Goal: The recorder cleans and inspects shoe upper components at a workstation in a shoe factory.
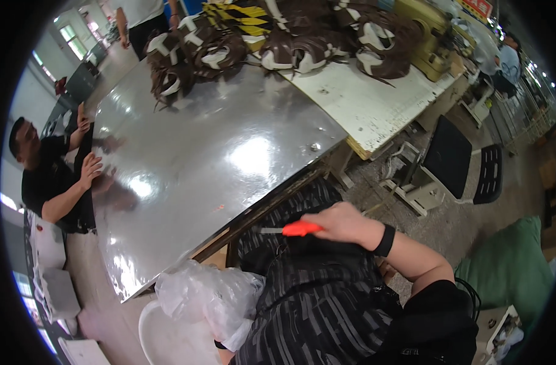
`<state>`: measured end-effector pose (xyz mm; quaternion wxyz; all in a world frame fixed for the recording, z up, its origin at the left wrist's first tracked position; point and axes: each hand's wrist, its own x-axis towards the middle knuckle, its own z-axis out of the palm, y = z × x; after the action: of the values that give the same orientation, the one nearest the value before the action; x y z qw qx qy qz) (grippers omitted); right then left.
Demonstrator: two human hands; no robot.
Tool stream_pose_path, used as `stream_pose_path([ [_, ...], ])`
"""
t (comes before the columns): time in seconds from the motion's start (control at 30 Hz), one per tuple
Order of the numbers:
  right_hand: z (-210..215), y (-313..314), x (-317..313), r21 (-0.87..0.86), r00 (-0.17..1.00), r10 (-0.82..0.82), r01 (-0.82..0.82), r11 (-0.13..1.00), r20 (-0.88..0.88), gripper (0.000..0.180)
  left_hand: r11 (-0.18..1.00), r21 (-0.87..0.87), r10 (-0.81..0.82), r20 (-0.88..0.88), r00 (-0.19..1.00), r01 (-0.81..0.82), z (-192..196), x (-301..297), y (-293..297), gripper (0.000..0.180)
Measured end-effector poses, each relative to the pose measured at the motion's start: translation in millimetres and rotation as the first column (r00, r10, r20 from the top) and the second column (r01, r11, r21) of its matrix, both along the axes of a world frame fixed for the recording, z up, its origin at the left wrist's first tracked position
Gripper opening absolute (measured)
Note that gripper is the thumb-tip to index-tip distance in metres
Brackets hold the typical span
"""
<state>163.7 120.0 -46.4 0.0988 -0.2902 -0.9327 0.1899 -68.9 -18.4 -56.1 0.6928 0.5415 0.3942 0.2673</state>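
Note:
My right hand [339,223] is closed round the red handle of a knife [301,228]. Its thin grey blade points left, in front of my dark patterned clothing and close to the near edge of the shiny metal table [192,134]. A crumpled clear plastic bag [212,296] lies low at my left side, over a white chair [159,340]. My left forearm, with a black wristband, reaches up to this bag, which hides the left hand; its fingers cannot be made out.
Bundles of brown and white leather pieces [302,52] lie along the far edge. To their right a sewing machine [421,36] stands on a pale worktable [375,112]. A co-worker [59,173] is at the table's left side. A black chair [451,155] and green sack [503,264] stand right.

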Motion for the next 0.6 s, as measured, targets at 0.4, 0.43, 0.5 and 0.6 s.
stream_pose_path([
  [0.4, -83.4, 101.1, 4.3, 0.507, 0.987, -0.083, 0.142, 0.850, -0.138, 0.053, 0.982, -0.146, 0.109, -0.071, 0.991, -0.119, 8.8, -50.6, -18.2, 0.041],
  [0.43, -81.3, 100.1, 2.6, 0.474, 0.987, -0.088, 0.141, 0.869, -0.134, 0.049, 0.979, -0.163, 0.114, -0.078, 0.990, -0.125, 8.7, -52.9, -17.5, 0.041],
  [0.5, -82.3, 102.4, -5.5, 0.479, 0.985, -0.062, 0.133, 0.868, -0.161, 0.045, 0.971, -0.197, 0.117, -0.089, 0.989, -0.133, 8.4, -55.5, -17.8, 0.041],
  [0.6, -93.0, 115.7, -7.0, 0.478, 0.981, -0.145, 0.189, 0.858, -0.128, 0.038, 0.959, -0.243, 0.123, -0.107, 0.987, -0.146, 10.5, -57.5, -22.4, 0.041],
])
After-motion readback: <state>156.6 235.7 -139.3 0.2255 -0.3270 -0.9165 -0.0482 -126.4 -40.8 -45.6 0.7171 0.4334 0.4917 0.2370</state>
